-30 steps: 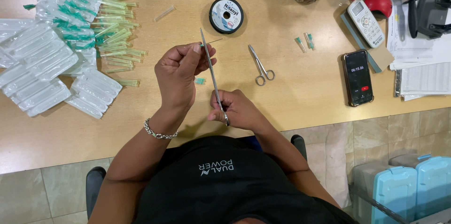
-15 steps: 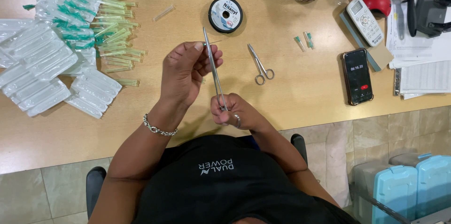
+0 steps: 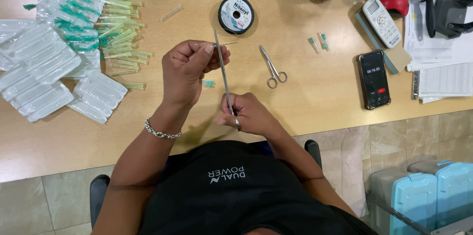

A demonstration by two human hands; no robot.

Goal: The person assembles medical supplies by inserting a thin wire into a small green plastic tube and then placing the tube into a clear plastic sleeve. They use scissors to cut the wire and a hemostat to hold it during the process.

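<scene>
My right hand [image 3: 249,115] is closed on the ring handles of long slim metal forceps [image 3: 222,70], whose tips point away from me toward a black thread spool [image 3: 236,14]. My left hand [image 3: 189,69] is held above the table beside the forceps' tips, its fingertips pinching a thin needle-like piece [image 3: 227,44] that sticks out to the right. A small green-capped piece [image 3: 209,83] lies on the wooden table [image 3: 315,92] just under my left hand.
Small metal scissors [image 3: 272,67] lie right of the forceps. Green-capped needles [image 3: 118,33] and clear plastic packets [image 3: 44,77] fill the left side. A black phone [image 3: 374,79], a remote, papers and two small green-tipped pieces [image 3: 318,43] are at the right.
Both hands have shifted slightly; the forceps stay in my right hand and the thin piece stays pinched in my left, close to the forceps' tips.
</scene>
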